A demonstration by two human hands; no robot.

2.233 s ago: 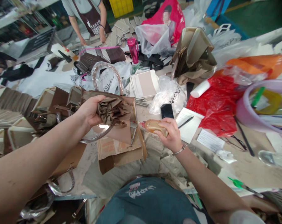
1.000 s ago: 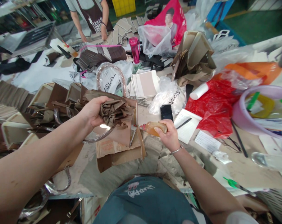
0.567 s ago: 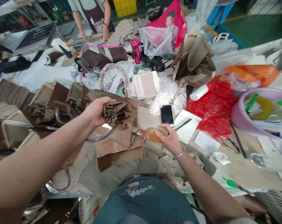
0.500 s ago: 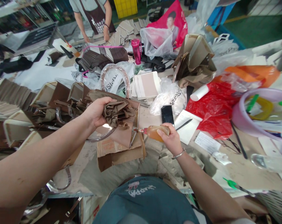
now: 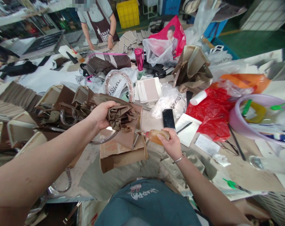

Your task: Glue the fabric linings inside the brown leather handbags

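My left hand (image 5: 100,113) is closed on a bunch of crumpled brown lining (image 5: 121,114) that comes out of a brown handbag (image 5: 128,135). The bag leans over a worn cardboard box (image 5: 119,155), its plastic-wrapped handle (image 5: 102,139) hanging below my hand. My right hand (image 5: 171,143) grips a squeeze bottle of amber glue (image 5: 154,136). The bottle's red nozzle points left at the bag's side edge, close to it; whether it touches I cannot tell.
A black phone (image 5: 168,118), notepad with pen (image 5: 187,125), red plastic bag (image 5: 210,113) and lilac basin (image 5: 257,122) lie to the right. Unfinished brown bags (image 5: 62,103) crowd the left. A person in an apron (image 5: 99,22) works at the table's far side.
The view has tilted up a little. My right hand with the glue bottle shifted slightly along the bag's side edge. My left hand keeps its hold on the lining.
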